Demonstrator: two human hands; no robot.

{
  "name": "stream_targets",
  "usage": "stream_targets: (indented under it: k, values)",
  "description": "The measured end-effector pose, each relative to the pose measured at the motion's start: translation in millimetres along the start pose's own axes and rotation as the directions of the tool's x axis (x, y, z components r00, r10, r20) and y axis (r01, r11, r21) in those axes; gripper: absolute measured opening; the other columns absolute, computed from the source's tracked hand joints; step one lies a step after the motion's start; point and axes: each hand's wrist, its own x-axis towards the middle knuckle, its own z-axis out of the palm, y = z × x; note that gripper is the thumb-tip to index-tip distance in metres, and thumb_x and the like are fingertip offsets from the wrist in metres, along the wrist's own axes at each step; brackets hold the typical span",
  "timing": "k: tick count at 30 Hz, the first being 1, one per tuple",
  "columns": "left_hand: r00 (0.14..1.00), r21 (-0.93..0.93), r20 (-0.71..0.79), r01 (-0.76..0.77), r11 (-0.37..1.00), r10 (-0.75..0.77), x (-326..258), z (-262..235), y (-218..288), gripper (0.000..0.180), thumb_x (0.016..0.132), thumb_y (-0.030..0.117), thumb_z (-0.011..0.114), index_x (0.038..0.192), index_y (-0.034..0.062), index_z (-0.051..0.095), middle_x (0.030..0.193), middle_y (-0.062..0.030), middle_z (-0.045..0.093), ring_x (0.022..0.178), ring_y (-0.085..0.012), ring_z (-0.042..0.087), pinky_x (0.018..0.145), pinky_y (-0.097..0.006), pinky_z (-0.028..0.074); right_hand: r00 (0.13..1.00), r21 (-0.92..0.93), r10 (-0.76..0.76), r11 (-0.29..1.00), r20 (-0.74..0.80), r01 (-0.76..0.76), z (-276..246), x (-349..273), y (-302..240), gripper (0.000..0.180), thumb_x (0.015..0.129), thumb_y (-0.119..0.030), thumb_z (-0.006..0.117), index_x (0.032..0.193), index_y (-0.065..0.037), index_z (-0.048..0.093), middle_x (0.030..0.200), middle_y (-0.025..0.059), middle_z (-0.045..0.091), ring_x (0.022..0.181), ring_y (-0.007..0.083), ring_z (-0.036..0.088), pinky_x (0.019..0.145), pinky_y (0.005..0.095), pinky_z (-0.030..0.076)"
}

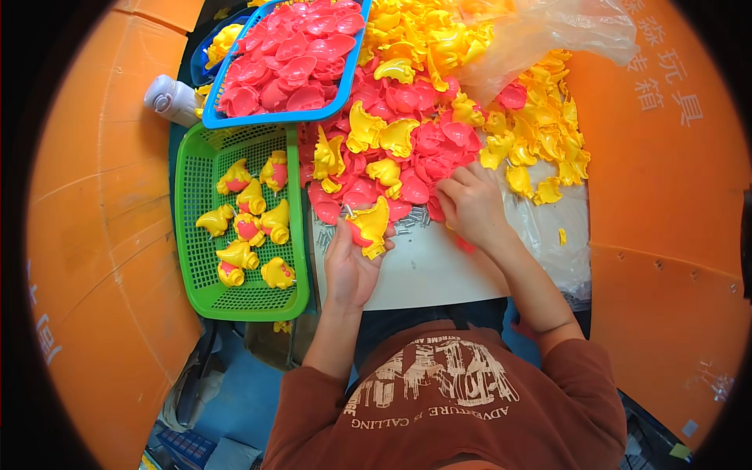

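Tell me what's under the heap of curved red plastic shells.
At the near edge of the red shells, small silver metal pins show on the flat white board. Farther in, everything underneath is covered.

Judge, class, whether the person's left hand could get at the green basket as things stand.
Probably yes: the left hand is just right of the green basket, with nothing visibly blocking the way, though it holds a yellow-and-red toy part.

Right of the green basket (243, 308), my feed shows me the left hand (351, 274) holding a yellow-and-red toy part (374, 225) and, farther right, the right hand (474, 207) at red shells (415, 188); beyond that basket, a blue basket (274, 118).
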Motion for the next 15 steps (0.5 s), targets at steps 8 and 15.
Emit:
stream_targets:
  k: [8, 15]
  values:
    - [0.997, 0.059, 0.071, 0.033, 0.998, -0.037, 9, 13, -20, 0.041, 0.099, 0.032, 0.031, 0.124, 0.0017, 0.042, 0.109, -0.0150, 0.057, 0.090, -0.0265, 0.059, 0.074, -0.036, 0.050, 0.991, -0.142, 0.121, 0.983, 0.051, -0.113, 28, -12, -6, 0.011, 0.070, -0.017, 0.067, 0.075, -0.007, 0.068, 0.071, 0.0086, 0.059, 0.078, 0.0248, 0.053, 0.069, 0.0394, 0.041]
    - [0.993, 0.089, 0.098, 0.053, 0.995, -0.062, 12, 22, -25, 0.039, 0.099, 0.030, 0.031, 0.123, 0.0010, 0.042, 0.108, -0.0154, 0.057, 0.090, -0.0259, 0.060, 0.074, -0.034, 0.050, 0.966, 0.482, 0.228, 0.864, -0.118, -0.145, -13, -13, -17, 0.010, 0.067, -0.003, 0.070, 0.076, -0.003, 0.066, 0.072, 0.0080, 0.061, 0.075, 0.0264, 0.059, 0.070, 0.0342, 0.046]
